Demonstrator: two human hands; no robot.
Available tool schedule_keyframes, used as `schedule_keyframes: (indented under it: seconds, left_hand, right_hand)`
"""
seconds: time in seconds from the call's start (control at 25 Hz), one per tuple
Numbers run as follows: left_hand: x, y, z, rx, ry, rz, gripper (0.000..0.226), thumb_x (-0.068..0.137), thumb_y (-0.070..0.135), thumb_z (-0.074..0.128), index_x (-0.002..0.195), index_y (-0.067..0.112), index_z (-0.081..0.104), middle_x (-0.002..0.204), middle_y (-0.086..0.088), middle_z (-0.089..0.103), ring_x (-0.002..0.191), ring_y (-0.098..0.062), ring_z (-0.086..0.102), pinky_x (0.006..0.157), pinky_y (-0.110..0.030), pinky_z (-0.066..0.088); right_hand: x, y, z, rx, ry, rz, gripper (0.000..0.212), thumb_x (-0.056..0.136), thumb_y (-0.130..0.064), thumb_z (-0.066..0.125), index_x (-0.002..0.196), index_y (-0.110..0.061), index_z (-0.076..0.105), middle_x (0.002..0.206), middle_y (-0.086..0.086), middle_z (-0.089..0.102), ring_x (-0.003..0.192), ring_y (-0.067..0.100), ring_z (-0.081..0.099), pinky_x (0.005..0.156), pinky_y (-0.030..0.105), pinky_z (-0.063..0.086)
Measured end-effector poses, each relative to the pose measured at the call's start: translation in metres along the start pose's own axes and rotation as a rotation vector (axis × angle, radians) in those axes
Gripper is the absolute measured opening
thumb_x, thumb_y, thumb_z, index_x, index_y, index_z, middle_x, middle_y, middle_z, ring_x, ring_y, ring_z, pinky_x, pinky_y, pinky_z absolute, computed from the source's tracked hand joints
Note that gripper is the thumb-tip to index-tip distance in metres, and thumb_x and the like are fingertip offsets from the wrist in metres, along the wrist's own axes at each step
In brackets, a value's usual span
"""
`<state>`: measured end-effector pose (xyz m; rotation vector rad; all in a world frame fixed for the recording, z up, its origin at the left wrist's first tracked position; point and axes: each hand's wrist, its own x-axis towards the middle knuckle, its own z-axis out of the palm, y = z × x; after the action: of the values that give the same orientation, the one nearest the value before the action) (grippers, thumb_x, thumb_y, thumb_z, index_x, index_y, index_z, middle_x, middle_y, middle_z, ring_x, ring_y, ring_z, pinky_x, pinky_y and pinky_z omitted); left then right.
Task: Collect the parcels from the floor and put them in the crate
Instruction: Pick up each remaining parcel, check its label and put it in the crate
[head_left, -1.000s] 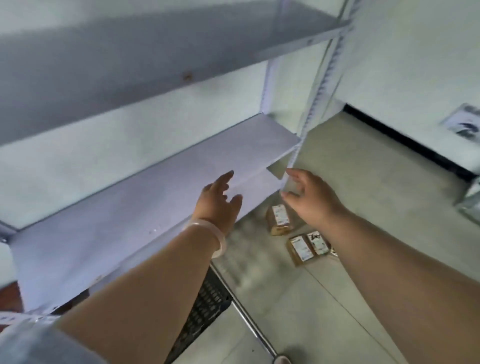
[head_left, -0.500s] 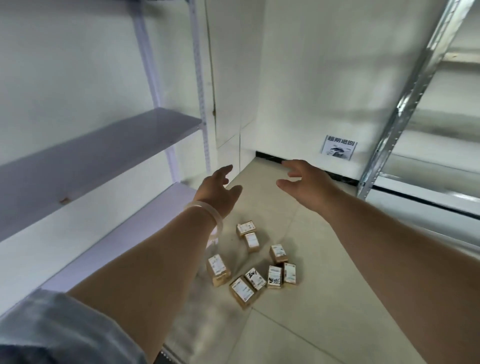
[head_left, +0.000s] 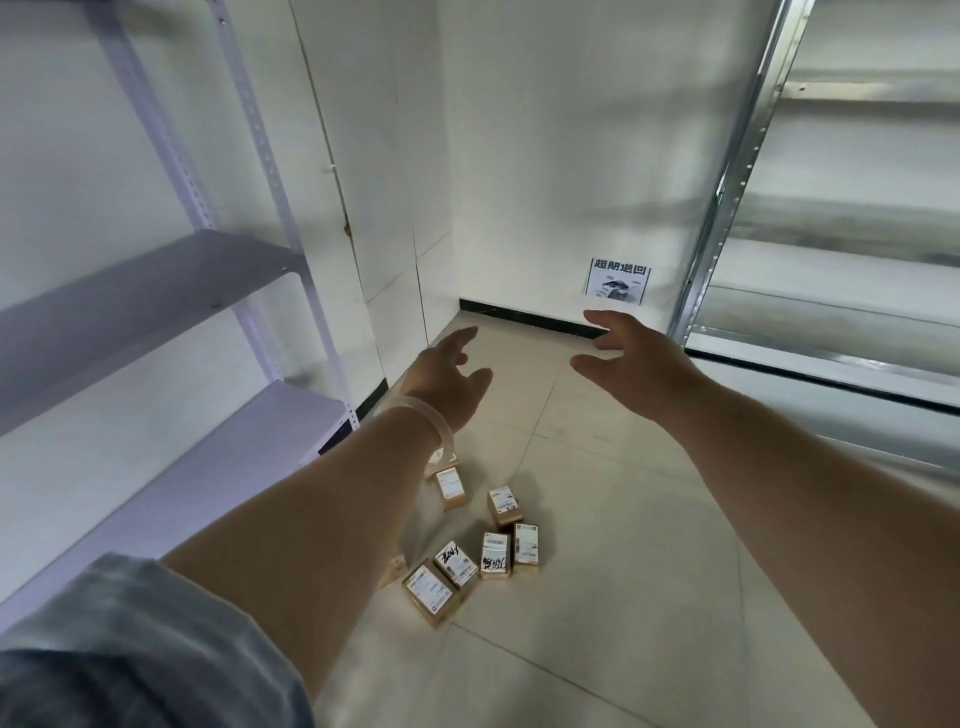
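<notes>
Now both hands, left (head_left: 447, 382) and right (head_left: 636, 364), reach out empty with fingers spread; parcels (head_left: 480, 545) lie clustered on the floor (head_left: 623, 597) below. Next: bend down, grasp one. No crate is visible.

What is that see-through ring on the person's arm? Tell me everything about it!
It is a pale, milky translucent bangle, smooth and rounded, and it looks like glass or plastic. It circles the wrist just behind the left hand and sits against the skin, tilted a little across the arm. Only its upper arc shows; the rest wraps behind the wrist. Nothing else touches it. It hangs in the air above the small brown cardboard parcels on the tiled floor.
</notes>
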<state>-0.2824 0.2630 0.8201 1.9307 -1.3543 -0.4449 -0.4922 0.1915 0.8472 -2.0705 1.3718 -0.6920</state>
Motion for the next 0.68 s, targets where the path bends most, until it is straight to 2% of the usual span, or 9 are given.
schedule_keyframes:
  seconds: [0.24, 0.48, 0.68]
  left_hand:
    - [0.058, -0.01, 0.042, -0.012, -0.037, -0.037, 0.053, 0.091, 0.031, 0.056, 0.142, 0.031, 0.038, 0.13, -0.001, 0.055, 0.114, -0.016, 0.053, 0.084, -0.019, 0.033]
    - [0.155, -0.059, 0.083, -0.091, -0.117, -0.109, 0.053, 0.091, 0.03, 0.055, 0.142, 0.032, 0.038, 0.132, -0.001, 0.054, 0.114, -0.017, 0.053, 0.086, -0.021, 0.036]
    - [0.234, -0.124, 0.097, -0.149, -0.147, -0.266, 0.053, 0.09, 0.029, 0.056, 0.141, 0.034, 0.039, 0.132, -0.001, 0.052, 0.102, -0.013, 0.052, 0.083, -0.024, 0.042]
  right_hand:
    - [0.041, 0.052, 0.0, -0.019, 0.007, 0.084, 0.059, 0.084, -0.04, 0.067, 0.137, -0.035, 0.044, 0.126, -0.003, 0.058, 0.106, 0.021, 0.058, 0.082, 0.03, 0.048]
    - [0.14, 0.082, 0.04, -0.042, -0.02, 0.136, 0.056, 0.083, -0.036, 0.07, 0.134, -0.033, 0.048, 0.12, -0.002, 0.059, 0.102, 0.02, 0.059, 0.081, 0.028, 0.045]
    - [0.226, 0.09, 0.11, -0.079, -0.156, 0.149, 0.056, 0.08, -0.039, 0.072, 0.131, -0.037, 0.05, 0.117, -0.004, 0.06, 0.103, 0.022, 0.063, 0.093, 0.039, 0.05]
